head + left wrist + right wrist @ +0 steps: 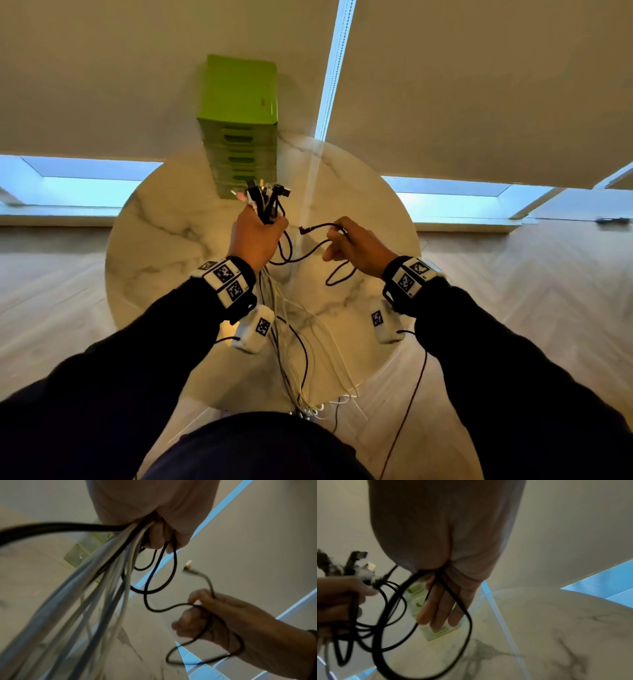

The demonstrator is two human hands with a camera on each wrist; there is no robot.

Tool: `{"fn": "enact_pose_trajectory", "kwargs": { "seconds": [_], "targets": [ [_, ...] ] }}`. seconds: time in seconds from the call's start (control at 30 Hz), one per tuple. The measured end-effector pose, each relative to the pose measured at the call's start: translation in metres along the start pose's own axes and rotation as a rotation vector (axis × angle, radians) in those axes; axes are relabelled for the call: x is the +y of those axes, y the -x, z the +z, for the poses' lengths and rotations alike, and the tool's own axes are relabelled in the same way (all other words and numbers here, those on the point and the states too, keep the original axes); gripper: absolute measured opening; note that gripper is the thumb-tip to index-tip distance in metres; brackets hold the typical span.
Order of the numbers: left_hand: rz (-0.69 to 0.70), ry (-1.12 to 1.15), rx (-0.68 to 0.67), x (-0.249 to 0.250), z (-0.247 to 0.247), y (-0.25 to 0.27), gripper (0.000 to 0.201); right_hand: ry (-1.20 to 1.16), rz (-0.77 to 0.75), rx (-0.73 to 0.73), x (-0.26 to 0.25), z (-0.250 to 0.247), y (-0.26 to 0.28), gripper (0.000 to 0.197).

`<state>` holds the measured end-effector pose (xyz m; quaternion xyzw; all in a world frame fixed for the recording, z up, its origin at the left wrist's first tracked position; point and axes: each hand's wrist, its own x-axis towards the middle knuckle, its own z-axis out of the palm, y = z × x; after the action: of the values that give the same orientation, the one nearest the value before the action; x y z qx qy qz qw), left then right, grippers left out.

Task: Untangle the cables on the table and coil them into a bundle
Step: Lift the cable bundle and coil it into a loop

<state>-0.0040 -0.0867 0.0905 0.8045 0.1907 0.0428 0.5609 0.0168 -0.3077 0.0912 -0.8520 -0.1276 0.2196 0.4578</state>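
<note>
My left hand (257, 236) is raised over the round marble table (161, 233) and grips a bunch of black and white cables (266, 205), with their plug ends sticking up above the fist. The strands (294, 356) hang below the wrist and trail past the table's near edge. My right hand (349, 245) pinches one black cable (308, 253) near its connector end (303, 230); this cable sags across to the left fist. The left wrist view shows the left hand (161, 536) around the bunch (102, 577) and the right hand (212, 616) pinching a black loop (150, 588). The black cable (465, 615) loops under my right hand (447, 597).
A green stack of small drawers (239, 137) stands at the table's far edge, just behind the left hand. Pale wood floor (513, 274) surrounds the table. Roller blinds (479, 85) cover the windows beyond. A thin black wire (407, 401) hangs from my right wrist unit.
</note>
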Motion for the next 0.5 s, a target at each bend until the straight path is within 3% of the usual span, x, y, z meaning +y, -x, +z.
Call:
{"fn": "enact_pose_trajectory", "kwargs": {
  "seconds": [0.13,0.23,0.3,0.4,0.5],
  "targets": [
    [-0.013,0.029,0.031,-0.009,-0.013,-0.001,0.012,-0.136,-0.09,0.185,-0.018,0.005,-0.01,0.018],
    [-0.032,0.055,0.075,-0.011,-0.018,-0.002,0.014,0.283,-0.275,0.228,0.001,-0.006,-0.019,0.018],
    [-0.048,0.069,0.115,-0.01,-0.02,-0.005,0.019,0.5,-0.26,0.04,0.016,-0.013,-0.017,0.017],
    [-0.049,0.082,0.131,-0.005,-0.021,-0.009,0.021,0.612,-0.106,-0.359,0.032,-0.013,0.0,0.023],
    [-0.043,0.067,0.124,0.0,-0.017,-0.009,0.021,0.642,0.049,-0.524,0.037,-0.006,0.01,0.039]
  ]
}}
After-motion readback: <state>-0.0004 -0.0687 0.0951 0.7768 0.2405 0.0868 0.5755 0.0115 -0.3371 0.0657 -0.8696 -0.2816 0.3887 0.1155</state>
